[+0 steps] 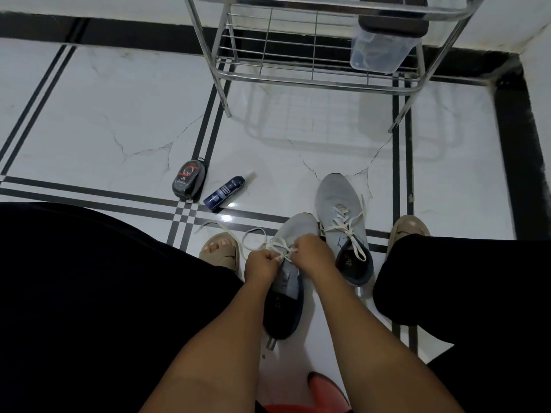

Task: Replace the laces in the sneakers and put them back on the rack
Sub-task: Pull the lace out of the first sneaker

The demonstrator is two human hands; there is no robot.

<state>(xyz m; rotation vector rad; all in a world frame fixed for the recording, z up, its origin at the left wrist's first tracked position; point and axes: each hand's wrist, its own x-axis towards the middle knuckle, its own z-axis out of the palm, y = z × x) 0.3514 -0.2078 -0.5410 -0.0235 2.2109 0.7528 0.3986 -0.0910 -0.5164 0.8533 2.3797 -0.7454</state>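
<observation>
White marble-look floor tiles (pixel 125 114) with black stripes carry the scene. Nearest, a grey sneaker (pixel 290 257) lies between the person's feet, its long axis running heel-near to toe-far. Both hands work over its eyelets: the left hand (pixel 262 265) and right hand (pixel 316 253) each pinch the white lace (pixel 268 244), fingers curled tight, equally close to it. Just beside it to the right lies the second sneaker (pixel 340 216), already laced. Farther off stands the metal rack (pixel 313 64), where both probably go next.
</observation>
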